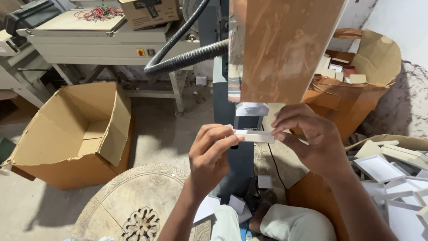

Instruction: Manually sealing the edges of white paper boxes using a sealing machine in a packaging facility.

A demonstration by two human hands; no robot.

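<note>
Far left on the floor: open cardboard box [73, 134]. Centre: left hand [213, 154] pinching one end of a small white strip [255, 136], held level. Right hand [310, 138] closed on the other end, beneath a brown panel [285, 49].

matt white card strip [254, 136], brown corrugated carton [76, 134]

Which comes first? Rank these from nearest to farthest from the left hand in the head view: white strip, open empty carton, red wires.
1. white strip: pinched in the left hand, its other end held by the right hand.
2. open empty carton: on the floor, left.
3. red wires: on the machine top, upper left.
</note>
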